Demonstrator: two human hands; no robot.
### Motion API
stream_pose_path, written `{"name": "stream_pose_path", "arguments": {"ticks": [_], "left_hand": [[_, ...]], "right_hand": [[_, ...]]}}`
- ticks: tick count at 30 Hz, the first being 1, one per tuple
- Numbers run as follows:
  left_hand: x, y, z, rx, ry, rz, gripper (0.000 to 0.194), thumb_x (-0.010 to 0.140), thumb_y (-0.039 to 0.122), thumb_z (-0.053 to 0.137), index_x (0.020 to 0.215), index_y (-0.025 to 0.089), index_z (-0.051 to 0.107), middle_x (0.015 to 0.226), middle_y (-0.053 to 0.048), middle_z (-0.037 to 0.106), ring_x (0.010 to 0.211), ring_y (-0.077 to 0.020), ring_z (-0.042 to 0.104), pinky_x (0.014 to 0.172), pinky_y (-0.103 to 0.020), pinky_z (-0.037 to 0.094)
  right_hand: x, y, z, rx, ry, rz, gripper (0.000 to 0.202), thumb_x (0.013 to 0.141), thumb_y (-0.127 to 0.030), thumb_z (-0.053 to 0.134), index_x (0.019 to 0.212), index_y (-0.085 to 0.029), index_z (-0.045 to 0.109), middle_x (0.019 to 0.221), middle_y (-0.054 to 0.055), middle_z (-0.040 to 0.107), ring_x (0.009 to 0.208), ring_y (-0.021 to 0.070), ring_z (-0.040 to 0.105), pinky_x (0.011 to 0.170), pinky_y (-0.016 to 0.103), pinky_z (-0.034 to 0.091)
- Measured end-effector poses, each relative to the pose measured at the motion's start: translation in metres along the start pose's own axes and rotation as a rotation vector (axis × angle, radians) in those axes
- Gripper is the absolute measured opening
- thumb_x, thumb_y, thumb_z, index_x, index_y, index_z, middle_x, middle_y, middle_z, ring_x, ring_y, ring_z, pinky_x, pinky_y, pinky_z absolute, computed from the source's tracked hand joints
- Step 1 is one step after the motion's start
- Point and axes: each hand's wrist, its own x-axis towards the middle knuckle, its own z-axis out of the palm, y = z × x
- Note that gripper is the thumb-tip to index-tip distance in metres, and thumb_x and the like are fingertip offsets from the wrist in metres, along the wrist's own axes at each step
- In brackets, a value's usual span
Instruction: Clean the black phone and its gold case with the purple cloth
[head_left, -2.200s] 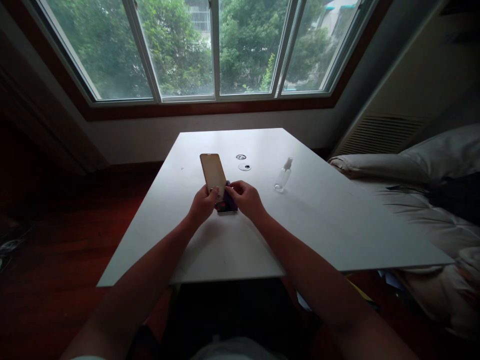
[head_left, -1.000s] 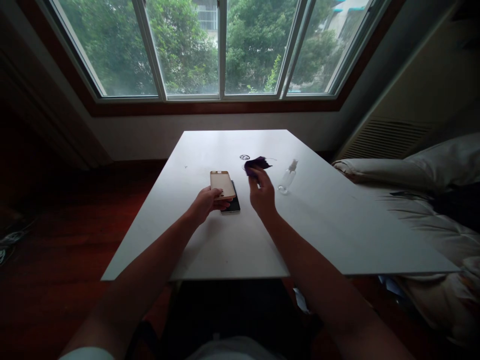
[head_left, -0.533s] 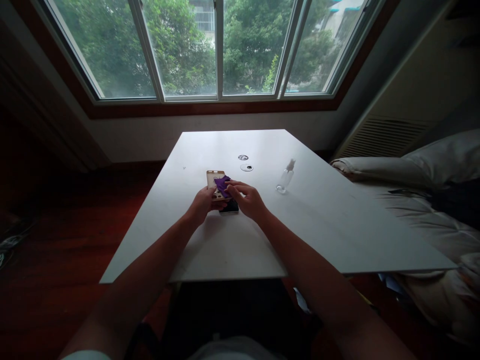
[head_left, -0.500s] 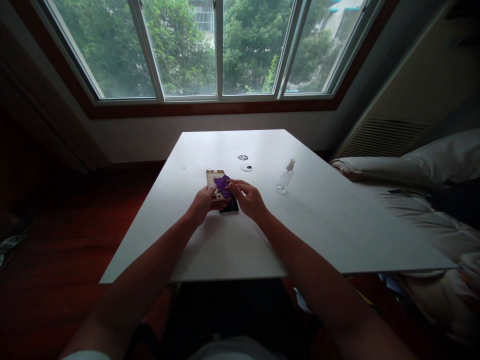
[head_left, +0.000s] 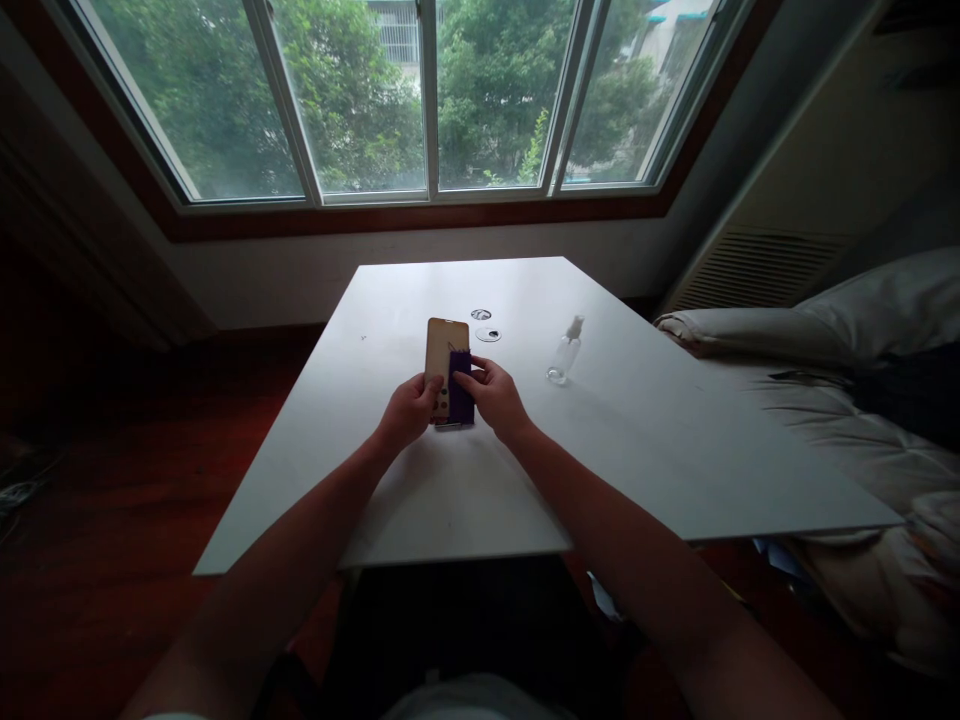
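Note:
My left hand point(head_left: 409, 408) is closed on the left edge of a tan phone case point(head_left: 442, 345), thumb on its face. The case is tilted up toward me, with small coloured marks near its lower end. A purple cloth point(head_left: 461, 390) lies along the right side of the case, pinched there by my right hand point(head_left: 499, 400) with thumb and fingers. Under the case, the bottom end of a dark phone point(head_left: 454, 427) shows on the table; the rest of it is hidden.
A clear spray bottle point(head_left: 565, 353) stands on the white table point(head_left: 645, 450), right of my hands. Two round stickers or discs point(head_left: 488, 335) lie behind the case. Beyond the table is a window point(head_left: 487, 100), and a pale sofa-like seat point(head_left: 832, 400) stands to the right.
The case has been raised and turned more upright, its face toward me. The purple cloth has shifted from across the case to its right edge, spread longer; my right hand has moved with it.

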Motion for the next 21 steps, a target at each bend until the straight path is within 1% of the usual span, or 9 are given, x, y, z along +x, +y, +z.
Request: {"name": "stream_pose_path", "arguments": {"ticks": [3,6,8,10,13,15,17,18,21], "left_hand": [[0.000,0.002,-0.002,0.087,-0.026,0.012,0.040,0.094,0.055,0.056,0.090,0.016,0.062,0.069,-0.003,0.067,0.054,-0.0157,0.060,0.047,-0.025,0.047],[0.001,0.000,-0.003,0.134,-0.050,0.024,0.040,0.094,0.056,0.055,0.091,0.017,0.062,0.072,-0.004,0.068,0.055,-0.0158,0.061,0.047,-0.024,0.046],[0.000,-0.002,-0.002,0.129,-0.088,0.020,0.040,0.094,0.056,0.056,0.094,0.017,0.063,0.074,-0.005,0.069,0.056,-0.0164,0.063,0.046,-0.025,0.046],[-0.001,-0.003,0.000,0.114,-0.159,0.002,0.039,0.095,0.056,0.055,0.095,0.017,0.062,0.073,-0.006,0.070,0.054,-0.0165,0.063,0.046,-0.025,0.047],[-0.005,-0.002,0.004,0.113,-0.253,-0.028,0.038,0.096,0.053,0.056,0.096,0.016,0.063,0.070,-0.007,0.070,0.051,-0.0166,0.063,0.044,-0.026,0.047],[-0.007,-0.001,0.006,0.114,-0.283,-0.035,0.035,0.095,0.051,0.058,0.099,0.016,0.064,0.073,-0.008,0.071,0.053,-0.0171,0.065,0.044,-0.025,0.048],[-0.007,0.000,0.006,0.124,-0.283,-0.027,0.033,0.095,0.048,0.058,0.100,0.016,0.064,0.076,-0.008,0.071,0.053,-0.0168,0.065,0.044,-0.025,0.048],[-0.007,0.000,0.006,0.134,-0.263,-0.016,0.031,0.095,0.047,0.059,0.099,0.016,0.064,0.076,-0.007,0.071,0.052,-0.0163,0.064,0.043,-0.025,0.048],[-0.005,0.000,0.003,0.173,-0.148,0.023,0.030,0.093,0.048,0.061,0.094,0.019,0.063,0.074,-0.004,0.069,0.049,-0.0151,0.062,0.041,-0.024,0.046]], "right_hand": [[0.000,0.000,0.002,0.111,-0.007,0.066,0.055,0.077,-0.036,0.081,0.125,-0.017,0.061,0.096,0.007,0.077,0.082,0.0207,0.072,0.078,0.038,0.062],[0.000,-0.005,0.003,0.175,0.022,0.099,0.051,0.077,-0.031,0.080,0.122,-0.016,0.062,0.094,0.007,0.077,0.081,0.0201,0.072,0.076,0.036,0.062],[0.000,-0.008,0.002,0.189,0.071,0.104,0.048,0.077,-0.030,0.080,0.120,-0.015,0.063,0.093,0.007,0.077,0.081,0.0197,0.072,0.075,0.034,0.061],[0.002,-0.011,-0.002,0.181,0.134,0.101,0.047,0.077,-0.031,0.080,0.118,-0.015,0.063,0.093,0.007,0.077,0.081,0.0199,0.072,0.073,0.033,0.060],[0.007,-0.013,-0.011,0.201,0.231,0.069,0.051,0.075,-0.035,0.081,0.118,-0.015,0.063,0.096,0.006,0.076,0.083,0.0194,0.071,0.073,0.032,0.060],[0.010,-0.016,-0.015,0.253,0.281,0.050,0.054,0.073,-0.034,0.081,0.120,-0.016,0.063,0.098,0.005,0.075,0.085,0.0187,0.071,0.075,0.031,0.059],[0.011,-0.018,-0.016,0.310,0.303,0.050,0.056,0.072,-0.032,0.082,0.121,-0.016,0.062,0.098,0.005,0.075,0.086,0.0184,0.071,0.076,0.031,0.059],[0.011,-0.020,-0.016,0.332,0.300,0.051,0.056,0.072,-0.032,0.082,0.121,-0.017,0.062,0.098,0.004,0.075,0.086,0.0184,0.071,0.077,0.031,0.060],[0.009,-0.022,-0.011,0.367,0.239,0.054,0.055,0.071,-0.030,0.084,0.120,-0.018,0.062,0.099,0.004,0.075,0.087,0.0188,0.071,0.079,0.032,0.061]]}}
